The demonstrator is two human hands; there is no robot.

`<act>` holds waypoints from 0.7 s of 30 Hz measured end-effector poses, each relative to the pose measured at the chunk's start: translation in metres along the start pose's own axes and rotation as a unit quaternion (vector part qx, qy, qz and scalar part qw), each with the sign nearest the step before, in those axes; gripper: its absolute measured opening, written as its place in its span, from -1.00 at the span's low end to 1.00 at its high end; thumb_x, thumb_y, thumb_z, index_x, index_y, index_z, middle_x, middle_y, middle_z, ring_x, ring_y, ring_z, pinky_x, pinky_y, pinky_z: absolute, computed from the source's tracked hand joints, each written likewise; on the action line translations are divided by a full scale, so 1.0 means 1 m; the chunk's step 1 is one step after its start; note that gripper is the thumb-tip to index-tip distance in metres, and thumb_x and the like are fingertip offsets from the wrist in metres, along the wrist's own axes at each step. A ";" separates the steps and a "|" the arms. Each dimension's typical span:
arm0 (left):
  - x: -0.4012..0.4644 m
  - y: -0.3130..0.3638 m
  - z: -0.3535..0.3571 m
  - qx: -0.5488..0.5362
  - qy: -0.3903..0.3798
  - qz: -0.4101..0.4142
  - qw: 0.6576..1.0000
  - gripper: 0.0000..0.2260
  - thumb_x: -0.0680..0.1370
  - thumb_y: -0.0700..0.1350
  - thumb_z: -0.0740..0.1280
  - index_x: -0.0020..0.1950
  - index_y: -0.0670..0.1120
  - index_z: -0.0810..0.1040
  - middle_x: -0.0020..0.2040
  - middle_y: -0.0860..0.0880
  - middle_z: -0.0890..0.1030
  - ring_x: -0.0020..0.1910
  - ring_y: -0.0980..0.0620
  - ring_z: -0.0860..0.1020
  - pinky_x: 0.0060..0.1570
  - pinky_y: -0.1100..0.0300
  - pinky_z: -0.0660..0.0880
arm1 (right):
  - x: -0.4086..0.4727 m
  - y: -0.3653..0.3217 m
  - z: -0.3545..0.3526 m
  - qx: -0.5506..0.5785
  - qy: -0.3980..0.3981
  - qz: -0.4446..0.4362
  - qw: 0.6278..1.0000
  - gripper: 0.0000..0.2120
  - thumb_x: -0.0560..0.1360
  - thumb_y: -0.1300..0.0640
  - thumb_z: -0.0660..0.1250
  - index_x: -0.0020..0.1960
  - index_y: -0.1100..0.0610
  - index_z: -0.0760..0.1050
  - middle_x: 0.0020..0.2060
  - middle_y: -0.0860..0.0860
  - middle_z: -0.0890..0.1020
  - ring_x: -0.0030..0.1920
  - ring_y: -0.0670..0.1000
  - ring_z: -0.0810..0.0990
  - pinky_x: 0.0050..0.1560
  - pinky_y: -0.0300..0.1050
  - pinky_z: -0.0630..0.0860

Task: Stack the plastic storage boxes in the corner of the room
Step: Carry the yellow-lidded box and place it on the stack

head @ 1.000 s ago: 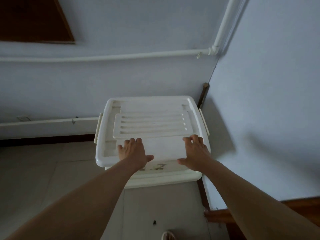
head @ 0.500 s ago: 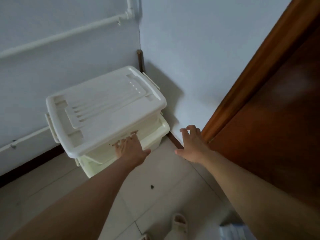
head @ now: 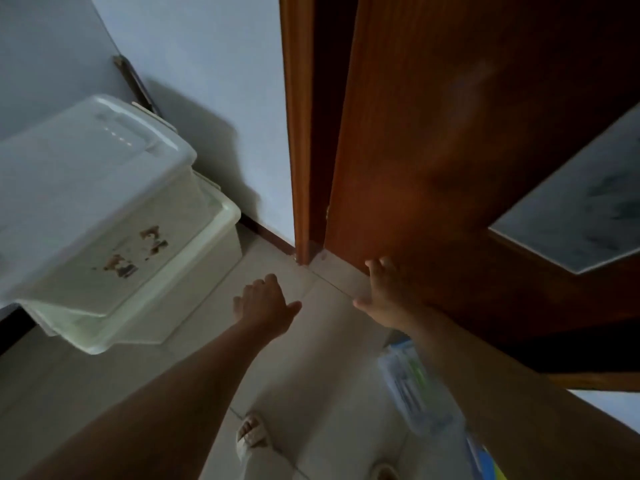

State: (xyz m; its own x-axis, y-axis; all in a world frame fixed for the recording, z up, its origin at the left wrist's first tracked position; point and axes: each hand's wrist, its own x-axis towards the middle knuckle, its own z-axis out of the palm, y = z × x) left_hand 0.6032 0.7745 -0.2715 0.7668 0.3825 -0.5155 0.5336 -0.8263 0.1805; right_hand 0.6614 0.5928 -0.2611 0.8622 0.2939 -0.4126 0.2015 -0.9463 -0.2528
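Observation:
Two white plastic storage boxes stand stacked in the room corner at the left. The upper box point(head: 86, 188) has a closed lid and worn sticker marks on its front; it rests on the lower box point(head: 207, 258), whose rim shows beneath it. My left hand point(head: 265, 303) hovers over the floor to the right of the stack, fingers apart, holding nothing. My right hand point(head: 388, 292) is farther right, near the bottom edge of the wooden door point(head: 467, 150), fingers spread and empty. Neither hand touches the boxes.
A brown door frame point(head: 299, 133) and open door stand at the right. A clear plastic item with blue and green contents point(head: 415, 393) lies on the tiled floor point(head: 194, 375) under my right arm. My sandalled foot point(head: 251, 431) shows below.
Both hands have left the top box and moved right, away from the stack. The view has swung right, bringing the door into sight.

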 end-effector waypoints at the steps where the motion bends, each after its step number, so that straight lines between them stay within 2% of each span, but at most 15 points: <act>1: -0.008 0.014 0.014 0.002 -0.008 0.000 1.000 -0.39 0.50 0.15 0.31 0.43 -0.15 0.27 0.31 -0.14 0.47 0.27 -0.11 0.46 0.27 -0.03 0.40 | -0.008 0.021 0.004 -0.006 0.000 0.010 1.000 -0.30 0.46 -0.09 0.33 0.46 0.15 0.14 0.39 0.11 0.25 0.38 0.14 0.24 0.32 -0.03 0.28; 5: -0.039 0.068 0.074 0.000 -0.032 0.010 0.999 -0.38 0.51 0.15 0.29 0.45 -0.14 0.23 0.35 -0.14 0.44 0.32 -0.13 0.42 0.29 -0.04 0.37 | -0.038 0.101 0.019 -0.014 -0.014 0.041 0.999 -0.26 0.45 -0.10 0.33 0.49 0.17 0.11 0.41 0.16 0.23 0.41 0.19 0.21 0.38 0.02 0.23; 10: -0.067 0.119 0.137 0.029 -0.078 0.038 0.996 -0.41 0.52 0.17 0.25 0.43 -0.13 0.25 0.36 -0.12 0.43 0.36 -0.12 0.39 0.28 -0.04 0.33 | -0.070 0.183 0.042 0.012 -0.041 0.089 0.995 -0.29 0.48 -0.11 0.31 0.48 0.18 0.13 0.40 0.18 0.26 0.40 0.15 0.25 0.34 0.00 0.29; 14: -0.074 0.144 0.177 0.061 -0.117 0.053 0.990 -0.44 0.52 0.17 0.24 0.40 -0.13 0.27 0.33 -0.13 0.45 0.34 -0.12 0.41 0.25 -0.03 0.35 | -0.095 0.230 0.065 0.057 -0.057 0.132 0.988 -0.38 0.52 -0.05 0.28 0.45 0.19 0.16 0.39 0.16 0.28 0.41 0.13 0.22 0.36 -0.05 0.23; 16: -0.074 0.158 0.195 0.069 -0.132 0.060 0.987 -0.45 0.53 0.16 0.23 0.40 -0.12 0.26 0.34 -0.13 0.45 0.34 -0.12 0.41 0.26 -0.02 0.34 | -0.106 0.250 0.077 0.062 -0.056 0.156 0.984 -0.41 0.50 -0.03 0.31 0.41 0.17 0.20 0.37 0.16 0.29 0.39 0.14 0.23 0.32 -0.05 0.27; 21: -0.083 0.192 0.245 0.070 -0.166 0.102 0.978 -0.44 0.54 0.15 0.23 0.42 -0.14 0.25 0.34 -0.14 0.43 0.33 -0.11 0.43 0.25 0.03 0.37 | -0.136 0.302 0.117 0.083 -0.056 0.221 0.970 -0.36 0.46 -0.04 0.35 0.42 0.17 0.20 0.33 0.18 0.30 0.36 0.19 0.25 0.32 0.01 0.28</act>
State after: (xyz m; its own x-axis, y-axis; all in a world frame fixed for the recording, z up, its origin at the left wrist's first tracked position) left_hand 0.5542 0.4826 -0.3993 0.6812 0.0685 -0.7289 0.3098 -0.9291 0.2022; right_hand 0.5505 0.2832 -0.3838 0.7890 -0.1147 -0.6036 -0.2620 -0.9514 -0.1618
